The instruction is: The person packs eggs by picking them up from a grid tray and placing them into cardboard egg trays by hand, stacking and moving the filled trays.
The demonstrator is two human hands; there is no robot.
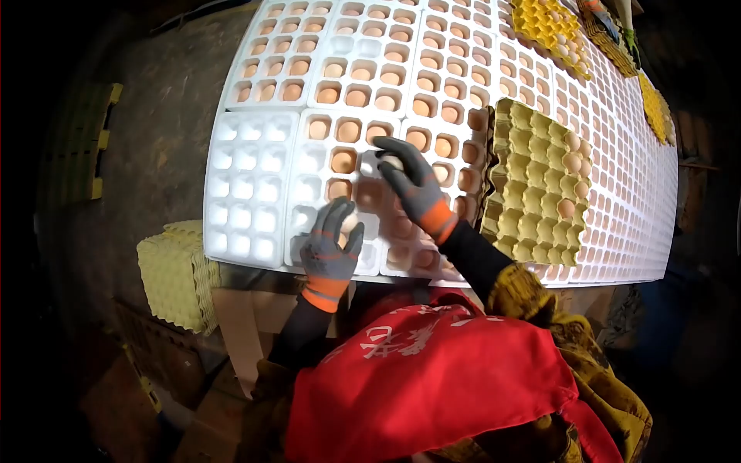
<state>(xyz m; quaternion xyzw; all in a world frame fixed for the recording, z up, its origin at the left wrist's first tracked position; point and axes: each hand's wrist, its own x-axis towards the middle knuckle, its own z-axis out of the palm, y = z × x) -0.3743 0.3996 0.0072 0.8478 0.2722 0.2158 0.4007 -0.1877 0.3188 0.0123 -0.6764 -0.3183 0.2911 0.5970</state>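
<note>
My left hand (330, 251), in a grey and orange work glove, is closed around an egg (350, 223) over the near part of a white foam egg tray (295, 224). My right hand (413, 185), gloved the same way, has its thumb and fingers about another egg (392, 162), above the right side of that tray. Brown eggs sit in several of its cells, and other cells show bare white. To the right of my right hand, a yellow pulp egg tray (532, 185) lies on the foam trays, with several eggs along its right side.
Foam trays of eggs (359, 96) cover the table to the far right. An unfilled foam tray (245, 189) lies at the left. More yellow egg trays (540, 23) rest at the back. Stacked pulp trays (177, 274) stand below the table's left corner.
</note>
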